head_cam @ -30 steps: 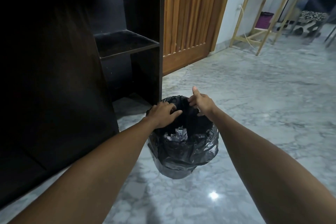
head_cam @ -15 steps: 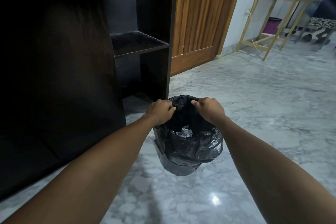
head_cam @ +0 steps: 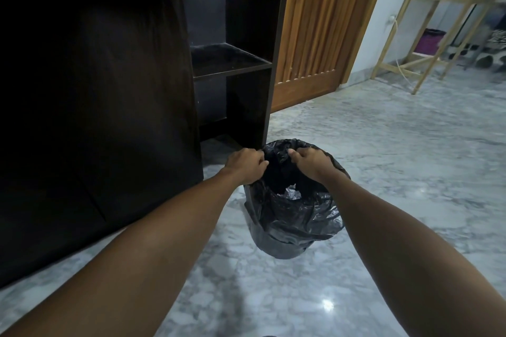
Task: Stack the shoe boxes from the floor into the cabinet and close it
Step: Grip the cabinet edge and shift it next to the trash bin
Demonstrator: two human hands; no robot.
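Observation:
A dark wooden cabinet (head_cam: 232, 63) stands open at the upper left, its shelves bare, with its dark door (head_cam: 95, 117) swung out toward me. Just right of its base stands a bin lined with a black plastic bag (head_cam: 295, 216); crumpled pale paper lies inside. My left hand (head_cam: 246, 165) grips the bag's rim on the left side. My right hand (head_cam: 312, 163) grips the rim on the right side. No shoe boxes are in view.
The marble floor (head_cam: 397, 172) spreads to the right and front. A slatted wooden door (head_cam: 317, 35) stands behind the cabinet. At the far right is a light wooden table frame (head_cam: 427, 35) with a purple bin (head_cam: 431, 41) under it.
My right hand, which had its thumb raised, has closed onto the bag's rim. The view has shifted a little to the left; the bin stays in place.

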